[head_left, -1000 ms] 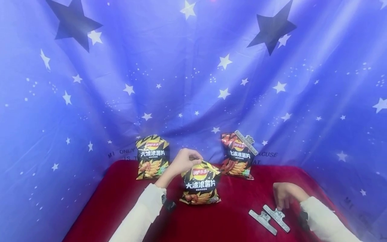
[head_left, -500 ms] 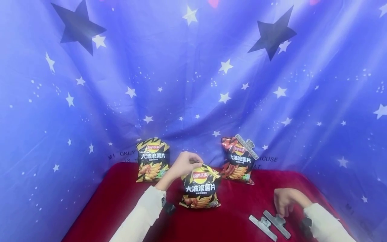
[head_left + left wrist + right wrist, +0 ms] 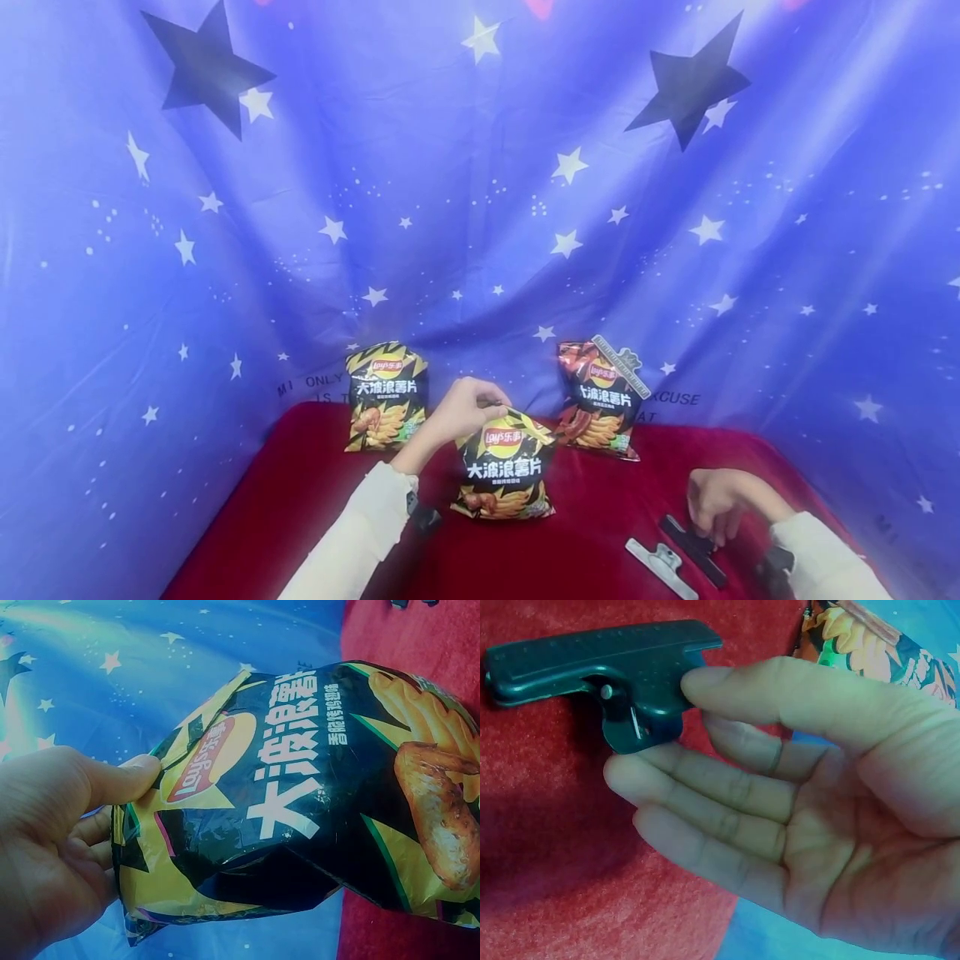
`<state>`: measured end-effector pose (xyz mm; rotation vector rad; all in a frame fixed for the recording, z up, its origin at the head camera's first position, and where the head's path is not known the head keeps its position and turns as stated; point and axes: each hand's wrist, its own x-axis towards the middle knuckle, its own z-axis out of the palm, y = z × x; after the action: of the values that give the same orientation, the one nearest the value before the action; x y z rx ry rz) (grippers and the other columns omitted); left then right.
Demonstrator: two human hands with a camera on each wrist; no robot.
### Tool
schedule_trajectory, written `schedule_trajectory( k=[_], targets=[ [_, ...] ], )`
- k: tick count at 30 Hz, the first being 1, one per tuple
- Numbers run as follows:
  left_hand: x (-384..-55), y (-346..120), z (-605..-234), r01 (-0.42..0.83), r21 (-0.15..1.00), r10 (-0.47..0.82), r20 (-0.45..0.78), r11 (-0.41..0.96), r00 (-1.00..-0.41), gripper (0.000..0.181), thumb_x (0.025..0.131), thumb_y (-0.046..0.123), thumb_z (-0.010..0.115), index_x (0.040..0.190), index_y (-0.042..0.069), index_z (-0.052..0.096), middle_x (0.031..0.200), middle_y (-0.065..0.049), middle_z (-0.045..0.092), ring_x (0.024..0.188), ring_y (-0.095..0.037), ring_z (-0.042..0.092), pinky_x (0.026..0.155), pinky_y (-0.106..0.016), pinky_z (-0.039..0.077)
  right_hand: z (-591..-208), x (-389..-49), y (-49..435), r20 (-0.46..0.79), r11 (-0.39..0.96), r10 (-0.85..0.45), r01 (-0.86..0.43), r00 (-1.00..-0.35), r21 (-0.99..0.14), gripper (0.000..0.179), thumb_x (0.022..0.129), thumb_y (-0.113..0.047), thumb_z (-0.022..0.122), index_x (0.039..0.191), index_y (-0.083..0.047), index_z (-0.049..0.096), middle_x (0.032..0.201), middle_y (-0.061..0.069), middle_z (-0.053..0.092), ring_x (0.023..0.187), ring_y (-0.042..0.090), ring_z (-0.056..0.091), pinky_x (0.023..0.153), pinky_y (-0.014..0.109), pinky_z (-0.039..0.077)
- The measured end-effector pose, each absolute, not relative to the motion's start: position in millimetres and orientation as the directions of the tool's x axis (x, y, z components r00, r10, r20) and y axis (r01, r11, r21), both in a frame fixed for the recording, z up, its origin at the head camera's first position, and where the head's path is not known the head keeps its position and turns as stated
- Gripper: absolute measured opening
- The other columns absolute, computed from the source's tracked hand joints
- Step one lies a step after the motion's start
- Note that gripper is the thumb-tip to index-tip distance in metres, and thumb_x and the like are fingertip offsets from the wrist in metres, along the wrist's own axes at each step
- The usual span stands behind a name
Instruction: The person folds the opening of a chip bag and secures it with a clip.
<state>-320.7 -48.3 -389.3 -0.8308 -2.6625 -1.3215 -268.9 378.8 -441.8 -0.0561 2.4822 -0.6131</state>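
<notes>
In the head view my left hand [image 3: 468,410] pinches the top left corner of a black-and-yellow potato chip bag [image 3: 504,483], which stands upright near the middle of the red cloth. The left wrist view shows the bag's top edge folded over, the thumb [image 3: 139,776] on its front and the fingers behind. At the right my right hand [image 3: 716,500] pinches a metal bulldog clip [image 3: 607,667] by its handles, thumb on one side and fingertips on the other. The clip is tilted, its long jaw pointing away from the palm. A second bulldog clip [image 3: 660,567] lies beside it on the cloth.
Behind stand two more chip bags: a yellow-and-black one [image 3: 386,400] at left and a red-and-black one [image 3: 596,408] at right, with a bulldog clip [image 3: 621,367] across its top corner. A blue starry curtain [image 3: 480,167] hangs behind the red cloth-covered table [image 3: 300,500].
The clip under my right hand has tipped from showing its bright silver face to a dark one. My left hand keeps its pinch on the bag. The head view has shifted slightly.
</notes>
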Motion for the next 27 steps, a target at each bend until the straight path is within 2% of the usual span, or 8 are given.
schedule_trajectory(
  k=[4,10,16,18,21,25,27],
  targets=[
    [-322.3,-48.2,-389.2,0.486,0.722,0.435,0.280,0.492,-0.856,0.009,0.092,0.010,0.074,0.099,0.012,0.079,0.101,-0.004,0.079,0.100,-0.020,0.072,0.101,-0.040,0.056,-440.0,-269.8,378.7,-0.527,0.895,-0.174,0.090,-0.832,-0.437,0.016,0.066,0.008,0.073,0.079,0.000,0.067,0.064,0.016,0.072,0.059,0.023,0.073,0.059,0.037,0.063],
    [-321.7,-48.3,-389.5,0.473,0.732,0.425,0.272,0.491,-0.863,0.008,0.091,0.011,0.075,0.098,0.013,0.079,0.101,-0.004,0.079,0.100,-0.020,0.073,0.099,-0.039,0.057,-439.0,-272.2,376.9,-0.544,0.904,-0.208,0.053,-0.813,-0.425,0.011,0.066,0.008,0.082,0.070,0.000,0.076,0.063,0.018,0.072,0.056,0.023,0.072,0.059,0.041,0.064],
    [-319.7,-50.9,-389.9,0.474,0.737,0.427,0.274,0.483,-0.862,0.009,0.092,0.011,0.074,0.100,0.012,0.079,0.102,-0.005,0.079,0.099,-0.020,0.073,0.098,-0.039,0.058,-434.1,-277.4,369.1,-0.530,0.889,-0.222,0.054,-0.819,-0.455,0.017,0.066,0.007,0.080,0.075,-0.001,0.068,0.064,0.012,0.071,0.057,0.021,0.071,0.059,0.037,0.063],
    [-318.5,-52.3,-389.7,0.468,0.742,0.427,0.269,0.480,-0.864,0.010,0.092,0.011,0.074,0.101,0.011,0.079,0.102,-0.005,0.079,0.099,-0.020,0.073,0.098,-0.039,0.058,-431.4,-281.3,366.6,-0.486,0.866,-0.254,0.027,-0.836,-0.499,0.020,0.067,0.006,0.079,0.079,-0.003,0.065,0.065,0.007,0.069,0.059,0.020,0.070,0.059,0.035,0.061],
    [-318.2,-53.7,-389.9,0.472,0.740,0.425,0.276,0.478,-0.862,0.012,0.091,0.011,0.074,0.103,0.009,0.078,0.103,-0.006,0.079,0.100,-0.021,0.072,0.097,-0.040,0.058,-429.2,-287.7,364.5,-0.397,0.798,-0.333,-0.032,-0.855,-0.601,0.019,0.071,0.007,0.075,0.085,0.001,0.063,0.067,0.005,0.067,0.062,0.019,0.067,0.056,0.031,0.055],
    [-319.6,-54.0,-391.2,0.495,0.728,0.422,0.306,0.475,-0.854,0.014,0.090,0.013,0.077,0.103,0.008,0.078,0.103,-0.005,0.079,0.098,-0.020,0.073,0.094,-0.039,0.059,-427.8,-294.8,359.6,-0.220,0.692,-0.411,-0.145,-0.885,-0.707,0.017,0.080,0.007,0.073,0.094,0.009,0.063,0.071,0.005,0.062,0.063,0.013,0.057,0.053,0.023,0.046],
    [-320.4,-53.8,-391.9,0.504,0.722,0.418,0.319,0.474,-0.851,0.013,0.089,0.014,0.078,0.100,0.009,0.078,0.101,-0.004,0.079,0.096,-0.018,0.073,0.092,-0.038,0.059,-427.6,-298.1,355.4,-0.121,0.663,-0.414,-0.207,-0.902,-0.720,0.020,0.083,0.005,0.072,0.100,0.013,0.063,0.075,0.007,0.064,0.063,0.009,0.055,0.053,0.022,0.047]
  ],
)
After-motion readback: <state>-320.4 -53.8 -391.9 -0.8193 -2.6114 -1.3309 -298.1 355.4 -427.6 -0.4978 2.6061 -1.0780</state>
